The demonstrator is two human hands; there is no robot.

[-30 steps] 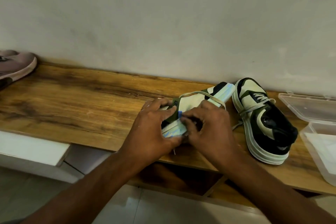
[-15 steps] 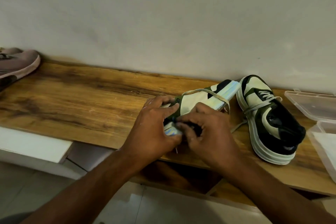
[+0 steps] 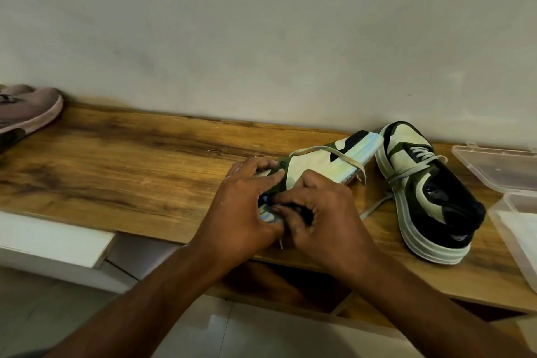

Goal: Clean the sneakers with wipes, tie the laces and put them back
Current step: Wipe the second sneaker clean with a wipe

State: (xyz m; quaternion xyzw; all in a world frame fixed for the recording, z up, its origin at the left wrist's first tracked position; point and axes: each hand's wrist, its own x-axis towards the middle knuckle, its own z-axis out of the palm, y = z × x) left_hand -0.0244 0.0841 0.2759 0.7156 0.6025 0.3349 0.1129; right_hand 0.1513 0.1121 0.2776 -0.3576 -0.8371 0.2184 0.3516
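Against a plain wall, the wooden shelf (image 3: 122, 171) is bearing both sneakers: the left hand (image 3: 247, 212) is gripping the tipped sneaker (image 3: 313, 166) to steady it while the right hand (image 3: 322, 221) is pinching its lace (image 3: 328, 151), apparently for tying, with the other sneaker (image 3: 430, 197) lying just beside.

1. The near end of the tilted sneaker (image 3: 313, 163) is covered by the left hand (image 3: 244, 212) and right hand (image 3: 325, 218).
2. The fingertips of both hands meet at the covered part; what they pinch cannot be told.
3. A pink shoe (image 3: 26, 110) at far left is cut off by the picture's left edge.
4. A clear box (image 3: 502, 171) at right is cut off by the right edge; its white contents are blurred.
5. Small markings on the second sneaker (image 3: 430, 192) are too small to read.
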